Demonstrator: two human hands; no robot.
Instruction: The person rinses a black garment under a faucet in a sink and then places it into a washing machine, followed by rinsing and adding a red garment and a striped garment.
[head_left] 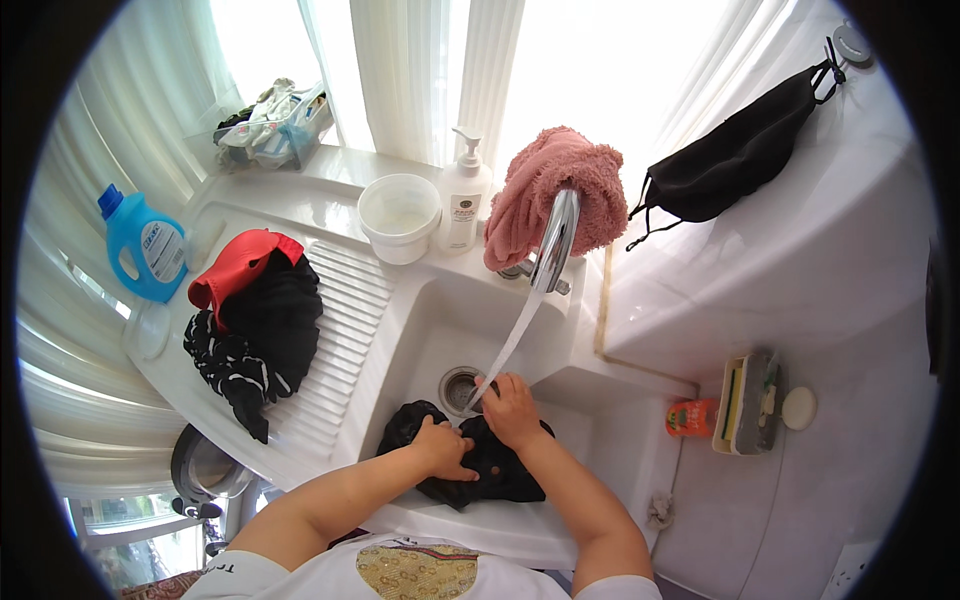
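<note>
A wet black garment point(507, 462) lies bunched at the near side of the white sink point(420, 330). My left hand point(440, 449) is on the garment with its fingers curled into the folds. Just right of it, my right hand point(511, 411) reaches over the cloth to the drain point(459, 389), fingers bent at the falling water; what they hold, if anything, is hidden. Water runs in a slanting stream point(510, 345) from the chrome faucet point(557, 240). A pink fluffy towel point(535, 185) hangs around the faucet's base.
On the ribbed washboard point(345, 310) lie a red visor point(240, 265) and dark clothes point(270, 325). A blue detergent jug point(148, 245), white tub point(400, 250) and pump bottle point(463, 195) stand behind. At right are a black mask point(735, 150) and a soap caddy point(745, 405).
</note>
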